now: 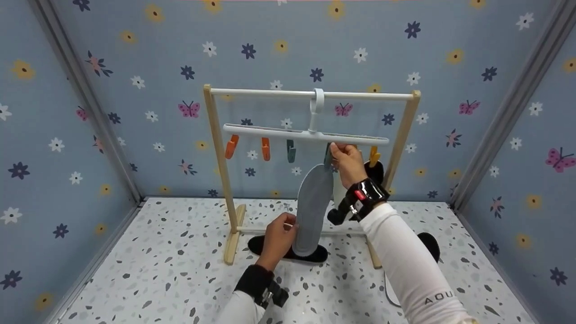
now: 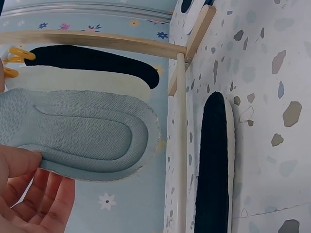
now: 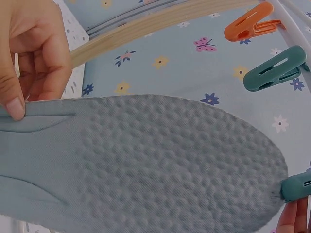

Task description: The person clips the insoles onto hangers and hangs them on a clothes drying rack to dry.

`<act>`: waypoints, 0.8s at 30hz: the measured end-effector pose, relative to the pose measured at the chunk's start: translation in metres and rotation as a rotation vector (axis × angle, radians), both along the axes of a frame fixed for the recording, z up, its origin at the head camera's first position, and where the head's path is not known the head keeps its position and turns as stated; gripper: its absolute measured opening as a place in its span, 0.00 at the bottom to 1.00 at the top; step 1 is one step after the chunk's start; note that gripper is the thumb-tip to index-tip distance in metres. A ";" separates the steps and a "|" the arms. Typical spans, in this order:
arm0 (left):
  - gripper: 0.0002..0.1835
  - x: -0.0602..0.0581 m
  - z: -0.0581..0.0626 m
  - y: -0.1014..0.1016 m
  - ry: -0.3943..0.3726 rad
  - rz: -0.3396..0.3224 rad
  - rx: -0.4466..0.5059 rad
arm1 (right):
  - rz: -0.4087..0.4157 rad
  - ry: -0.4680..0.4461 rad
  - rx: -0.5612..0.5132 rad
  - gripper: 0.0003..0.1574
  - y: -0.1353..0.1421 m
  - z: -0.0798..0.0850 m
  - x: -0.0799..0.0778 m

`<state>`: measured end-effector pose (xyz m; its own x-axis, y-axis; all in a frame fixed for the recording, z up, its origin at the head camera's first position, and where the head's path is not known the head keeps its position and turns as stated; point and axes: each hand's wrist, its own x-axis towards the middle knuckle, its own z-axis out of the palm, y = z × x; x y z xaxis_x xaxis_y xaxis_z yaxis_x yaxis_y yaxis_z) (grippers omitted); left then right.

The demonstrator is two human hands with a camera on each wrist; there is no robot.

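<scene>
A grey insole (image 1: 313, 207) hangs upright, its dimpled toe end in the mouth of a dark green clothespin (image 3: 297, 187). My right hand (image 1: 350, 165) pinches that clothespin just below the white hanger (image 1: 270, 132). Lower down, my left hand (image 1: 278, 237) holds the insole's side edge between thumb and fingers, near the heel end (image 2: 97, 133). To the right on the same hanger, a yellow clothespin (image 1: 374, 157) bears a black insole (image 1: 375, 172). A pale insole (image 2: 82, 80) shows between it and the grey one in the left wrist view.
Two orange clothespins (image 1: 231, 146) and another green one (image 1: 291, 151) hang at the hanger's left. A wooden rack (image 1: 220, 157) carries the hanger. Under the grey insole lies a black insole (image 1: 256, 245); another black one (image 1: 429, 245) lies by my right sleeve. Patterned walls stand around.
</scene>
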<state>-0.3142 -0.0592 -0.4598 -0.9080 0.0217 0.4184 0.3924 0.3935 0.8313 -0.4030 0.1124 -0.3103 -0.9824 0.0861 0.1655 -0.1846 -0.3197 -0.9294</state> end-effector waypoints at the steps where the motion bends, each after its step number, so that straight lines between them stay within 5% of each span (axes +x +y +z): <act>1: 0.03 -0.001 0.000 0.000 0.006 -0.004 -0.004 | -0.004 -0.005 0.002 0.05 0.000 0.000 0.000; 24: 0.04 -0.005 0.007 0.006 0.065 -0.030 0.002 | 0.023 -0.029 -0.013 0.03 0.000 0.003 0.005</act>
<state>-0.3196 -0.0536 -0.4523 -0.8780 0.0478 0.4763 0.4570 0.3796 0.8044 -0.3985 0.1123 -0.3076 -0.9885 0.0656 0.1362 -0.1504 -0.3354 -0.9300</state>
